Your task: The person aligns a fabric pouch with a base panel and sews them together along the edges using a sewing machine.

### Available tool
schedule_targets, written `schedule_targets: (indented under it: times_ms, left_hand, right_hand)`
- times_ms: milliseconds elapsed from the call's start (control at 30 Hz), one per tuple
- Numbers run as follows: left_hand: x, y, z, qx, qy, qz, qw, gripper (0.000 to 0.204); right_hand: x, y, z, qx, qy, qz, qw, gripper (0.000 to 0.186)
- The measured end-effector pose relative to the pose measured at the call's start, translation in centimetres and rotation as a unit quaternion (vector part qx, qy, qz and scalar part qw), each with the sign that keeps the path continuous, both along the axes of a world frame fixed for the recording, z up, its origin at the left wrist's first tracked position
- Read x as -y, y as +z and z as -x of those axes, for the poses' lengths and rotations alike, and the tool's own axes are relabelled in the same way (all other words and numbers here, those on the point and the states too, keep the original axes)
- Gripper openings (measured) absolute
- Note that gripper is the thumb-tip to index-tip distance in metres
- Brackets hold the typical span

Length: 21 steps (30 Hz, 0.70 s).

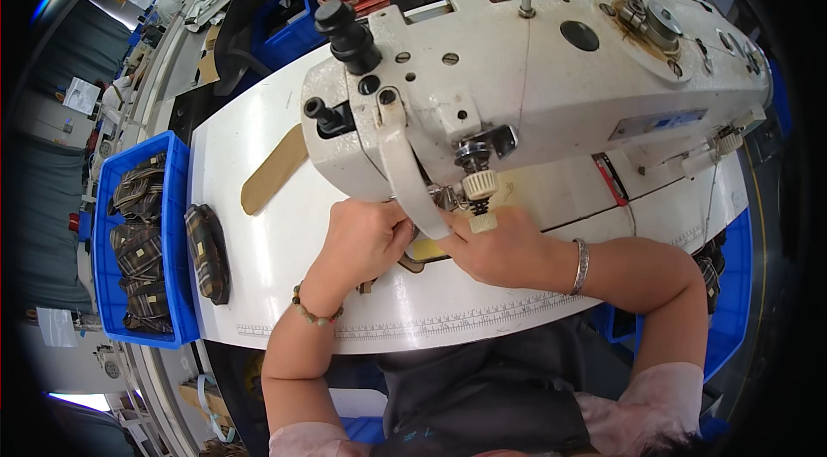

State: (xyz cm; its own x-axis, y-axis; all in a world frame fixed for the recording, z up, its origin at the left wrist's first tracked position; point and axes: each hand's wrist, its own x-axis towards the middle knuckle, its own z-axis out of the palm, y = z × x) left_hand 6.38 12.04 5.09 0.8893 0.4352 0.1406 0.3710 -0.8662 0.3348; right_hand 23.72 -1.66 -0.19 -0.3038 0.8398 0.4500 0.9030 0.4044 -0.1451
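The left hand (366, 237) and right hand (500, 250) curled inward at the needle end of the sewing machine (551, 87). Between them, close to both, showed a small brown-edged piece (413, 267), mostly covered; its long axis, and any pinch on it, could not be told. Left of the machine, a tan panel (276, 171) slanted on the white surface (258, 259).

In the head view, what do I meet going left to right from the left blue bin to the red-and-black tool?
Left blue bin, loose plaid piece, flat tan piece, left hand, right hand, red-and-black tool.
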Motion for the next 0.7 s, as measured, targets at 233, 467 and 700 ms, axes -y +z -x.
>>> schedule_targets:
  times_ms: [233, 467, 700]
  left_hand:
    - [0.86, 0.01, -0.26, 0.005, -0.028, -0.046, 0.999, 0.011]
    - [0.78, -0.03, -0.40, -0.013, -0.034, -0.064, 0.997, 0.010]
    - [0.61, -0.04, -0.51, -0.046, -0.035, -0.038, 0.998, 0.013]
  right_hand:
    - [-0.14, -0.26, 0.32, -0.023, 0.027, 0.020, 0.999, 0.040]
    - [-0.09, 0.11, 0.31, -0.032, 0.027, 0.022, 0.999, 0.035]
    - [-0.31, 0.27, 0.09, -0.031, 0.027, 0.017, 0.999, 0.027]
